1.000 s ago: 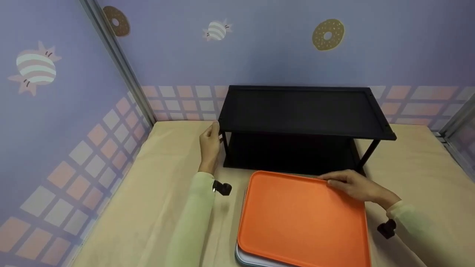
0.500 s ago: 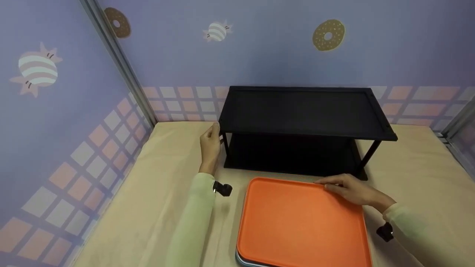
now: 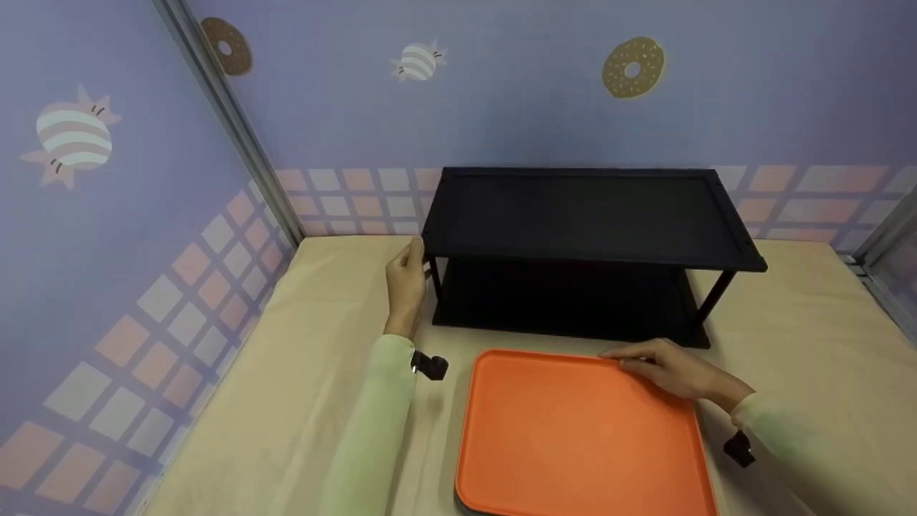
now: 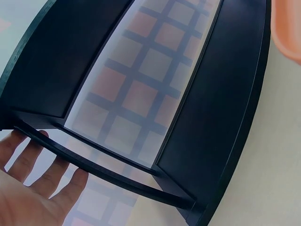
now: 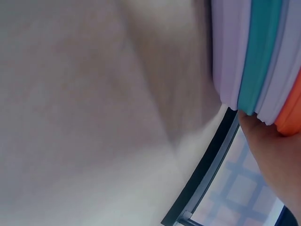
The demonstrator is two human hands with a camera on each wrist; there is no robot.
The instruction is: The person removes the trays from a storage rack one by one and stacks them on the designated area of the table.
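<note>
In the head view my left hand [image 3: 406,281] is at the left end of a black two-tier shelf rack [image 3: 587,215]. Its fingers bend against the rack's side post [image 4: 103,173] in the left wrist view, and the thumb is hidden there. My right hand [image 3: 677,369] lies at the far right corner of an orange tray [image 3: 580,437], fingers stretched along the far rim. From the right wrist, a stack shows under the orange tray: a teal tray [image 5: 258,52] between pale trays. Part of that hand touches the stacked edges.
The rack stands on a cream cloth-covered table [image 3: 308,401], close to a patterned back wall [image 3: 516,93]. A side wall [image 3: 79,251] rises at the left. A narrow strip of cloth lies between the tray stack and the rack.
The orange tray's far edge has moved nearer to me, away from the rack, with my right hand following. Lower trays at its left side are now mostly covered. My left hand has stayed put.
</note>
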